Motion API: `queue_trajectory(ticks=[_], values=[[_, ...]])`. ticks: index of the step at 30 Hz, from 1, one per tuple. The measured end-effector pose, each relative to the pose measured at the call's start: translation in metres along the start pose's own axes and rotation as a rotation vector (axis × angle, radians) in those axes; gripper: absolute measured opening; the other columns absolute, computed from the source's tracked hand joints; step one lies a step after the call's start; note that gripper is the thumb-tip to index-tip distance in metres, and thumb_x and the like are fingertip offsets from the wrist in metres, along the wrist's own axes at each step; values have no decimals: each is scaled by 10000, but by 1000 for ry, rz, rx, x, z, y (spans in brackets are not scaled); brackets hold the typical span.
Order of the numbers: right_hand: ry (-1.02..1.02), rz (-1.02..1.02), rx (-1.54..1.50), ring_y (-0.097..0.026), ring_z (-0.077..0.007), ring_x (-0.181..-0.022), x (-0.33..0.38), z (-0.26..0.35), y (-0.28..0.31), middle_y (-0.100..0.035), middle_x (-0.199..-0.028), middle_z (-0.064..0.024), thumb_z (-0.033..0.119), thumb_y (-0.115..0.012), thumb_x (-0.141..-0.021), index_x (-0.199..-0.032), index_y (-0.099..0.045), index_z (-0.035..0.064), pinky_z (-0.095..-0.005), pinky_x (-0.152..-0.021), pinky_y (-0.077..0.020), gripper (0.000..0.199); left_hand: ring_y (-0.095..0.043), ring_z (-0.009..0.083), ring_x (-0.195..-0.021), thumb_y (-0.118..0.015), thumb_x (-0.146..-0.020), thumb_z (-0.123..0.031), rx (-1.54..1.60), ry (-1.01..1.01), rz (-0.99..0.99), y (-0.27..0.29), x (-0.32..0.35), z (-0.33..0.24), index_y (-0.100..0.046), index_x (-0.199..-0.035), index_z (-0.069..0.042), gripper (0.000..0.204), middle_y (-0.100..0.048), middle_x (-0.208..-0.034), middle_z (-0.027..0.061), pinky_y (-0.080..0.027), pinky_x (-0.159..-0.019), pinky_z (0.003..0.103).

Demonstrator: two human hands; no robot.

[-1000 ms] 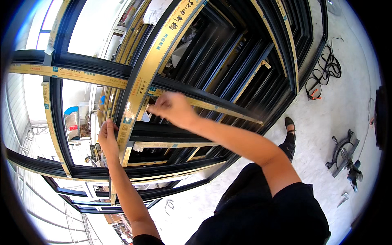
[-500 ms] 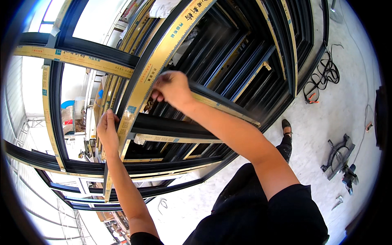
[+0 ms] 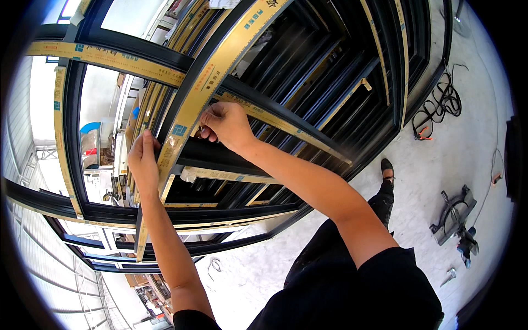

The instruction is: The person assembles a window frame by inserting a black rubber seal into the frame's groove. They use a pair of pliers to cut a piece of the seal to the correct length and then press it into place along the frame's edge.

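Work in hand: peeling the gold protective tape (image 3: 204, 88) off a dark metal window frame (image 3: 220, 159) that stands upright before the person.
Left hand (image 3: 144, 160): laid flat against the taped upright bar, fingers wrapped on its edge, steadying the bar rather than clamped on anything loose.
Right hand (image 3: 225, 124): closed in a pinch where the upright bar meets the cross bar (image 3: 286, 124); the fingertips seem to hold a tape edge, though the pinched bit itself is too small to make out.
Tape position: it runs the length of the upright bar, from the top of the view down between the two hands, and other strips lie on the neighbouring bars.
Step, as judged: the start of a strip, with an end being lifted at the joint; most of the tape looks to be in place.
Next move calls for: a firm hold on the lifted end, a steady pull along the bar, and the left hand bracing the frame so it does not sway.
Around: more stacked frames (image 3: 352, 60) behind, a pale floor (image 3: 418, 165), a coil of black cable (image 3: 440, 104), and a power saw (image 3: 454, 212) lying to the right.
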State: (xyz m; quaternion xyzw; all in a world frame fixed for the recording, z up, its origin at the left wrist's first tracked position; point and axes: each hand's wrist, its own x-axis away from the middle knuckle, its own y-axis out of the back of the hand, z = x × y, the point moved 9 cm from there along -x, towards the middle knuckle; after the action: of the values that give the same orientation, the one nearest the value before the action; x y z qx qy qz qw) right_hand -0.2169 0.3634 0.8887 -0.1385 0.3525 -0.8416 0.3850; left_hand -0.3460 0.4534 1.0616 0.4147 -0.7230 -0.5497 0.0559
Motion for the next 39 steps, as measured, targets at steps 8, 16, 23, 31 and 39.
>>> queue_trajectory(ticks=[8,16,23,31,39], values=[[81,-42,255,-612,-187,-481,14,-15,-21,-620,-524,-77,335,-716,-888,-710,-662,17,-355,-492,-453,368,-421,109,-642,-498,-1025,-370,-18,10,-19,1,2,-2,-598,-774,3,460,-512,-663,23,-343,-610,280],[189,-51,679,-643,-323,-654,21,15,-34,-653,-679,-131,272,-791,-749,-743,-677,-2,-396,-612,-493,297,-441,137,-649,-495,-1021,-380,-42,-17,-42,1,1,-3,-595,-780,20,477,-517,-663,43,-367,-626,306],[83,-131,409,-669,-294,-643,-4,32,12,-675,-679,-161,290,-843,-670,-747,-711,3,-393,-635,-514,325,-429,152,-626,-475,-1028,-390,-92,-36,-23,5,4,-10,-575,-757,10,494,-497,-635,50,-359,-614,316],[312,-782,5,-610,-151,-610,0,155,242,-648,-703,-84,294,-726,-873,-788,-668,-29,-311,-579,-493,339,-423,151,-625,-489,-1035,-325,-40,-127,-12,4,2,6,-555,-771,13,433,-486,-644,53,-370,-600,323],[-626,-1090,998,-693,-333,-820,374,12,621,-715,-931,-148,430,-612,-892,-960,-694,49,-417,-709,-541,396,-370,166,-612,-454,-1039,-413,-120,-150,-92,15,-5,-30,-515,-736,12,525,-430,-626,45,-320,-578,355]])
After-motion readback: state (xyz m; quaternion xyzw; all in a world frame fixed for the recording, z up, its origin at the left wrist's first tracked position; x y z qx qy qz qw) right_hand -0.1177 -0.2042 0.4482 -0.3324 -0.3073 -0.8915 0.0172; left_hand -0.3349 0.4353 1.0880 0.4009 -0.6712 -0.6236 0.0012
